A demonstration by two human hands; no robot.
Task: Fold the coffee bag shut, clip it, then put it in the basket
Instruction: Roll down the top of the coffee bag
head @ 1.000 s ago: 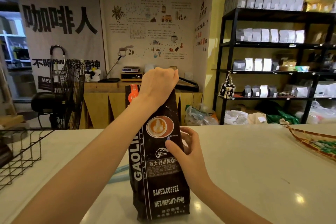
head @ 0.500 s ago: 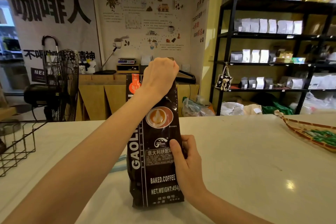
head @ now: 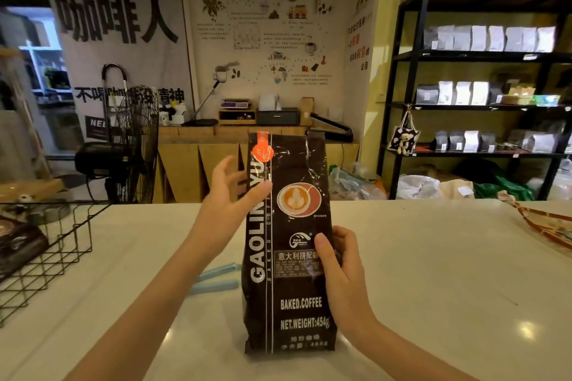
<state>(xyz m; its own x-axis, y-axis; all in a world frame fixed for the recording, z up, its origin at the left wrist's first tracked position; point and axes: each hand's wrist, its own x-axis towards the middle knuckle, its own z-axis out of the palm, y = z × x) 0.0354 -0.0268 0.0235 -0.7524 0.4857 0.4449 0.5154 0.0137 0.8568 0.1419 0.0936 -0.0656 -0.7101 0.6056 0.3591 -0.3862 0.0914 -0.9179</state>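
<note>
Left hand (head: 227, 195), centre frame, is spread wide, palm toward the upper left edge of the coffee bag (head: 288, 244), thumb across its front. Right hand (head: 339, 269) is wrapped around the bag's right side at mid-height. One bag, glossy dark crinkled foil, stands upright at centre on the smooth pale tabletop (head: 433, 272), top unfolded. One pale-blue plastic clip (head: 213, 280) lies behind it. One black wire basket (head: 46, 257) sits at left.

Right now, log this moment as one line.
coffee bag: upright on counter, top unfolded | right hand: gripping bag | left hand: open beside bag | blue clip: on counter | wire basket: left
</note>
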